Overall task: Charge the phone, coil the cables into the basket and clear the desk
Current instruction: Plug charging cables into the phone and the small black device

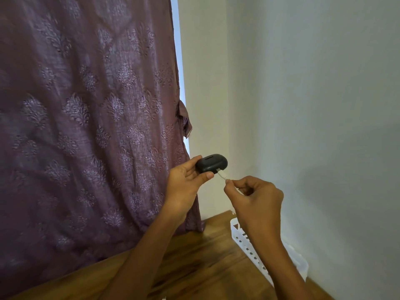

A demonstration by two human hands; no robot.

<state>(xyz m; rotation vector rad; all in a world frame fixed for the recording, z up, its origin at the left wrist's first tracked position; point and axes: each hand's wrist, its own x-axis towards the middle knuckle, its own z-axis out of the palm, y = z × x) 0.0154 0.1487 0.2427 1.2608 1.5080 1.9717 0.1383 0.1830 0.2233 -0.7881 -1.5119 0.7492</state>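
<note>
My left hand (184,185) holds a small black rounded case (211,163) up in front of the curtain's edge. A white cable plug (222,174) sits at the case's lower right side, touching its port. My right hand (255,200) pinches the white cable just behind that plug. The rest of the cable is hidden behind my right hand. A white perforated plastic basket (242,241) stands on the wooden desk (194,267) against the right wall, partly covered by my right forearm. No phone is visible.
A purple patterned curtain (86,126) hangs over the left and reaches down to the desk. Plain pale walls (313,105) meet in a corner behind my hands. The basket fills the desk's right side.
</note>
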